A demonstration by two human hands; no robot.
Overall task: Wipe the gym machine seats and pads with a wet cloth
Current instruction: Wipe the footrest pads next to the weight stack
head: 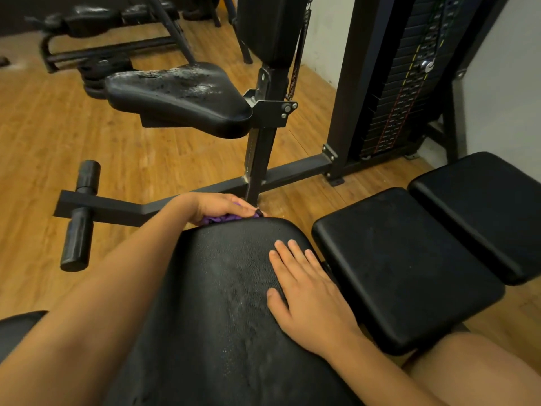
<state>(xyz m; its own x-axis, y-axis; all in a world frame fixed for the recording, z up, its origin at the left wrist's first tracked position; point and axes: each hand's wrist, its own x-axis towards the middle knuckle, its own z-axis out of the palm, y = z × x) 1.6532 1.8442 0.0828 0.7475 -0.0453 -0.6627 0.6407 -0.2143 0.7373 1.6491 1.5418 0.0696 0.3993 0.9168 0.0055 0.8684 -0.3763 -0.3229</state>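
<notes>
A long black padded bench pad point(222, 303) fills the lower middle of the head view, with a damp sheen down its centre. At its far end my left hand point(218, 207) grips a bunched purple cloth point(225, 218) against the pad's top edge. My right hand point(304, 291) lies flat on the pad's right side, fingers straight. A worn black seat point(178, 98) with whitish wet marks sits on a post behind. Two more black pads point(404, 268) lie side by side at the right.
A black steel frame point(295, 171) with foam rollers point(80, 215) crosses the wooden floor point(44, 136) ahead. A weight stack point(407, 77) stands at the back right near a white wall. Another machine point(102, 30) stands at the far left. My bare knee point(480, 373) shows at the lower right.
</notes>
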